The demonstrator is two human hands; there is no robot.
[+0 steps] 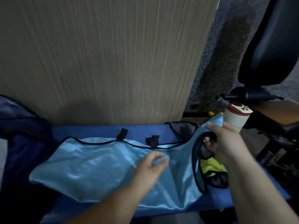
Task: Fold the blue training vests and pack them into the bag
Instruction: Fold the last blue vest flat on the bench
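Blue vest (90, 167) spread flat on blue mat (97, 131), along near edge of wooden desk (97, 54). Left hand (152, 165) pinches fabric mid-vest. Right hand (221, 143) grips black-trimmed shoulder strap at right end, lifted. Yellow vest (212, 167) beneath that end. Dark bag (24, 126) at left; white bottle (234, 117) at right

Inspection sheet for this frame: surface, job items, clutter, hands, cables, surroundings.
Surface: blue mat, wooden tabletop beyond it.
Job's things: light blue vest spread out, unfolded; dark blue bag at left edge.
Clutter: yellow vest partly under the blue one; white bottle at right.
Hands: left hand pinches the vest's middle; right hand grips its shoulder strap.
Cables: nothing seen.
Surroundings: black chair, grey carpet at right.
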